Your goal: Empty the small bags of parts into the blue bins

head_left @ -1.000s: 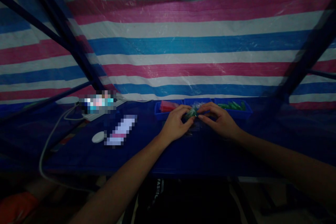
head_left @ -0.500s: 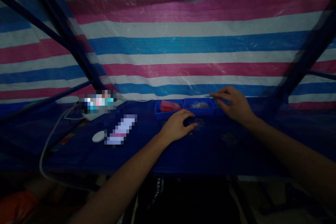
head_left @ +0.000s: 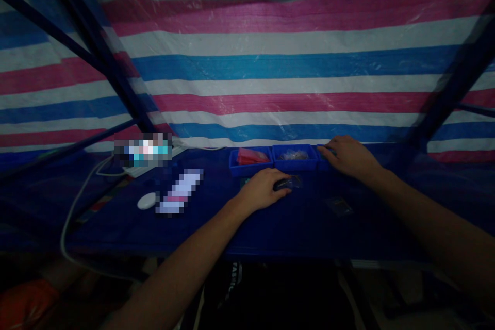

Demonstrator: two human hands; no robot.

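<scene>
My left hand (head_left: 264, 189) rests on the dark blue table (head_left: 247, 227), fingers curled down on a small clear plastic packet (head_left: 290, 182). My right hand (head_left: 348, 157) lies over the rightmost blue tray (head_left: 323, 164), fingers bent down into it; what they touch is hidden. The left blue tray (head_left: 249, 162) holds red pieces. The middle blue tray (head_left: 294, 158) holds clear packets. Another small packet (head_left: 339, 206) lies flat on the table below my right wrist.
A striped pink, blue and white tarp (head_left: 270, 62) hangs right behind the trays. A white round disc (head_left: 146, 200), a white cable (head_left: 73, 216) and blurred-out items sit at the left. Dark poles (head_left: 96, 46) cross the left side. The light is dim.
Both hands were together holding a green piece a second ago. My right hand then moved right and down onto the rightmost tray, while my left hand settled on the packet on the table.
</scene>
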